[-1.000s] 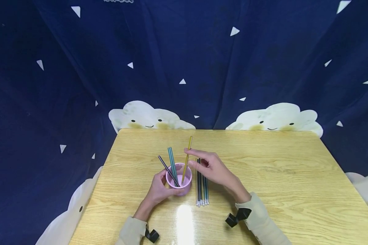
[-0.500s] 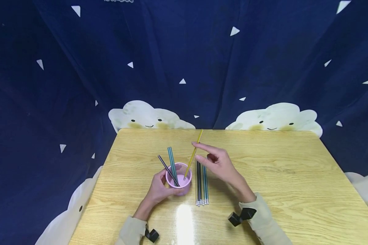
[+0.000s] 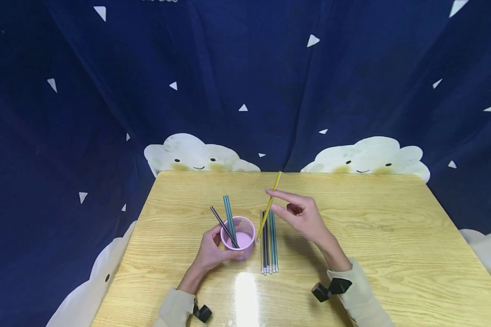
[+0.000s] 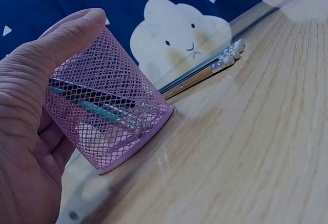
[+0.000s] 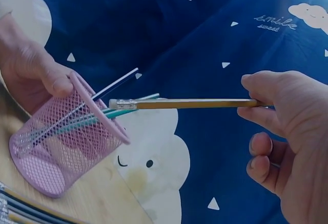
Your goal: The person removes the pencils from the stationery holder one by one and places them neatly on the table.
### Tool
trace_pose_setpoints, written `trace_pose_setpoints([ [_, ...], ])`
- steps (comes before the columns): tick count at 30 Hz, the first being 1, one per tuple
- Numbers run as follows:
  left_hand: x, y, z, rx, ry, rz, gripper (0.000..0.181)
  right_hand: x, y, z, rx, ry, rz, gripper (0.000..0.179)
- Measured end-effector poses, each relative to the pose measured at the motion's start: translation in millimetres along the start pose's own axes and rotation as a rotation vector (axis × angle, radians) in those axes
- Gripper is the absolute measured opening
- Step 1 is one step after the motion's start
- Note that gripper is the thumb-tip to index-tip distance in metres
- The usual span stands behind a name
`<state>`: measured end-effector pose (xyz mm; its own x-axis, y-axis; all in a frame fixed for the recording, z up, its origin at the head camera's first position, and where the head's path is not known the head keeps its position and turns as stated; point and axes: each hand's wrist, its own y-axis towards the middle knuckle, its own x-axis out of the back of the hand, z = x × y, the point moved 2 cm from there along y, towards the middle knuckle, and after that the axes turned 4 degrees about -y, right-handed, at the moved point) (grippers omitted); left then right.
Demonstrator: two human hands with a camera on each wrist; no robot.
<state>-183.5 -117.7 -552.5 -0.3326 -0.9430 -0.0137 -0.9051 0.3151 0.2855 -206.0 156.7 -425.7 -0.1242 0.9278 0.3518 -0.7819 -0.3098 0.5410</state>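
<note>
My left hand [image 3: 210, 252] grips a pink mesh pencil cup [image 4: 118, 75], which stands on the table. A dark pencil [image 3: 218, 218] and teal pencils [image 3: 229, 213] lean inside it, their tops poking above the rim. My right hand [image 3: 304, 219] pinches a yellow pencil [image 5: 189, 104] near one end, between thumb and fingertips. In the head view that pencil slants, its eraser end low and just to the right of the cup's rim. Beside the cup on the right lies a row of several pencils [image 3: 265, 256], eraser ends toward me, partly behind the yellow one.
The wooden table [image 3: 372, 236] spreads widely to the right of my hands. A dark blue cloth [image 3: 245, 68] with white triangles and clouds hangs behind and at the sides. Black devices [image 3: 331, 289] are strapped at both wrists.
My right hand has moved right with the yellow pencil, whose eraser end has come up out of the cup and past its rim. My left hand and the cup have stayed in place.
</note>
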Motion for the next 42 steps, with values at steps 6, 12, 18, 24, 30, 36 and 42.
trace_pose_setpoints([
  [6,0.5,0.2,-1.9,-0.01,-0.003,-0.013,0.086,5,-5.8,-5,-0.022,-0.009,-0.001,0.035],
  [12,0.3,0.6,-1.5,-0.023,-0.016,-0.016,0.085,9,-14.3,-13,-0.06,-0.012,-0.012,0.034],
  [18,0.2,0.3,-0.4,-0.016,-0.014,-0.029,0.085,13,-23.9,-24,-0.119,-0.017,-0.014,0.039],
  [24,0.0,0.5,0.6,-0.015,-0.001,-0.035,0.083,15,-32.7,-38,-0.162,-0.02,0.01,0.038],
  [30,-0.1,-0.5,0.4,0.005,0.003,-0.05,0.082,15,-40.9,-60,-0.281,0.0,0.054,0.036],
  [36,-0.2,-0.8,-2.1,0.002,0.003,-0.046,0.082,13,-52.7,-84,-0.407,0.0,0.109,0.038],
  [42,-0.7,-0.7,-1.4,-0.01,-0.005,-0.039,0.082,10,-61.2,-97,-0.479,-0.003,0.148,0.039],
])
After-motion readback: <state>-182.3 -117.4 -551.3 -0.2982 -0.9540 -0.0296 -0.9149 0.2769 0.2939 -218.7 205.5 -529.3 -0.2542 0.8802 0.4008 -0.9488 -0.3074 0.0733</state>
